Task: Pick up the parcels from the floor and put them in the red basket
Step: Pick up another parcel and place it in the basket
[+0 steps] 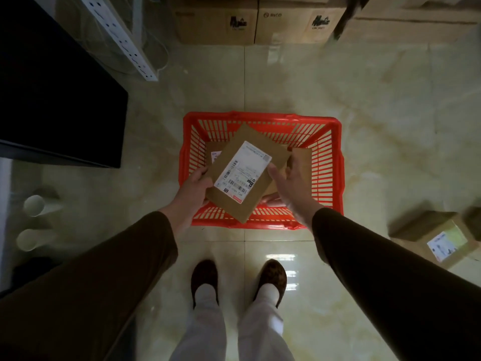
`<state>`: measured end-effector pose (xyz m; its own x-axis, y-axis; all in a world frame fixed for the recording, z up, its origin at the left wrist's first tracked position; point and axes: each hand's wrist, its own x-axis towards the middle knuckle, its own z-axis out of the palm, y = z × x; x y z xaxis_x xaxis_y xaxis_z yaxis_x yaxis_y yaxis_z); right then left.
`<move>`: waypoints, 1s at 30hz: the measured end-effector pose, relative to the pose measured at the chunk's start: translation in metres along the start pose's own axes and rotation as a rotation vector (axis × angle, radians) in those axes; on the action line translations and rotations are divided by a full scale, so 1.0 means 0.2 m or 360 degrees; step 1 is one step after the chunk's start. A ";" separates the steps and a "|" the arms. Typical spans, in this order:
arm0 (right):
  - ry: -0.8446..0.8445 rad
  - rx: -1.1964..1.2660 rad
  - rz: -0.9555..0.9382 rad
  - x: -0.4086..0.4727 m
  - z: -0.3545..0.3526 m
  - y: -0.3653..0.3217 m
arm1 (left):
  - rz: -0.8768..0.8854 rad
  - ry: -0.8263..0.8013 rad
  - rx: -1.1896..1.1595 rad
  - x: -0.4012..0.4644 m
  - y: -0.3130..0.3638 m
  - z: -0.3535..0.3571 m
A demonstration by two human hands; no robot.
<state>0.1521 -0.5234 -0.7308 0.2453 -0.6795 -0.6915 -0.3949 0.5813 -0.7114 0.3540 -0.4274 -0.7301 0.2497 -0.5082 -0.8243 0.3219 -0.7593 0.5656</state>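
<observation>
Centre frame: flat brown parcel point(243, 173) w/ white label sits tilted over the red basket point(335, 162), left hand point(194, 190) gripping its lower-left edge. Right hand point(289, 182) is open at its right side, fingers spread, just beside it. Another parcel point(440, 237) lies on the floor point(390, 113), lower right.

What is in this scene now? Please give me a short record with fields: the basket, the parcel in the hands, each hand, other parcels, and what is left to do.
basket: red basket on the tiled floor, in front of the feet
held parcel: brown parcel with white label up, tilted, above the basket
left hand: left hand grips the parcel's left edge
right hand: right hand at its right edge, fingers spread; grip unclear
in basket: at least one labelled parcel below, mostly hidden
on floor: parcel on floor, right of the basket
left to do: release held parcel, fetch the floor one
</observation>
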 end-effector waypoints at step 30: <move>0.0096 0.0453 0.0426 0.12 0.23 0.33 | 0.0384 0.0143 0.0524 0.52 0.06 -0.10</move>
<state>0.1730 -0.4805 -0.7992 0.1114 -0.5073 -0.8545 -0.1744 0.8365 -0.5194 0.4025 -0.4805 -0.8088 0.3653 -0.6610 -0.6554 -0.0614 -0.7197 0.6916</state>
